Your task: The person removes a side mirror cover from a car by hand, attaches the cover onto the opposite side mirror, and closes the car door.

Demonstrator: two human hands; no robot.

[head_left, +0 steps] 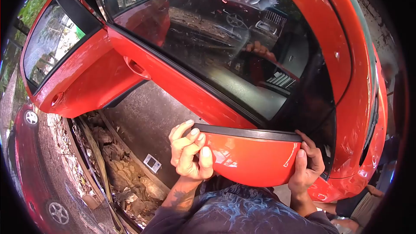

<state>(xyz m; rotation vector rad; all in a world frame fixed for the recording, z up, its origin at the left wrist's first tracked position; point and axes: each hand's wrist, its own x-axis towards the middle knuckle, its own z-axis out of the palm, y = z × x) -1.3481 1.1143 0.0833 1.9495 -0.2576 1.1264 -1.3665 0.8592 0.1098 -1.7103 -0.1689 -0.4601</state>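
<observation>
One red shell [249, 158], its one black strip [247, 133] turned uppermost, is held just before the front door [186, 89]. Its two ends are grasped, one by the left hand [188, 152] and one by the right hand [308, 161], apparently so that it is kept level and steady. One rear door [102, 76] is seen open behind the front door; one device [152, 164] is seen on the ground [134, 108] below the front door.

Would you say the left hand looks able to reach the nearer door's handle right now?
Probably not without letting go: the left hand holds the red car part, though the way to the door handle looks free.
</observation>
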